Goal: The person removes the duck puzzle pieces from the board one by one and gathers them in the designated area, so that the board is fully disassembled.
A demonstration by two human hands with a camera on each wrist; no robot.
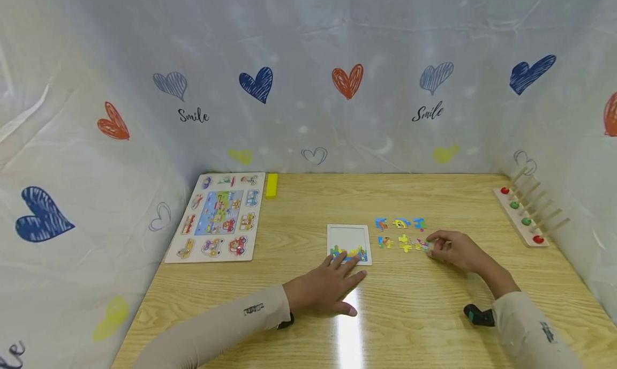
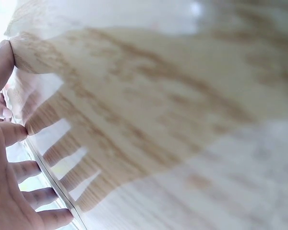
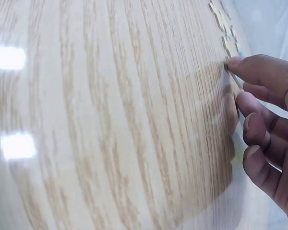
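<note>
My left hand (image 1: 329, 286) lies with spread, straight fingers at the near edge of a white puzzle tray (image 1: 346, 237). Colourful fitted pieces (image 1: 349, 253) cover the tray's near side, partly behind the fingertips. In the left wrist view the fingertips touch the tray's edge (image 2: 53, 177). To the right of the tray, my right hand (image 1: 455, 249) pinches a small jigsaw puzzle piece between thumb and index finger. The right wrist view shows that thin piece (image 3: 234, 79) edge-on, low over the table. Loose jigsaw pieces (image 1: 401, 223) lie in two rows beside the hand.
A larger vehicle puzzle board (image 1: 255, 211) lies at the back left, with a yellow block (image 1: 271, 186) beside it. At the right edge stands a wooden peg board (image 1: 520, 216) with red and green beads. Printed curtains (image 1: 308, 128) enclose the wooden table (image 1: 409, 315).
</note>
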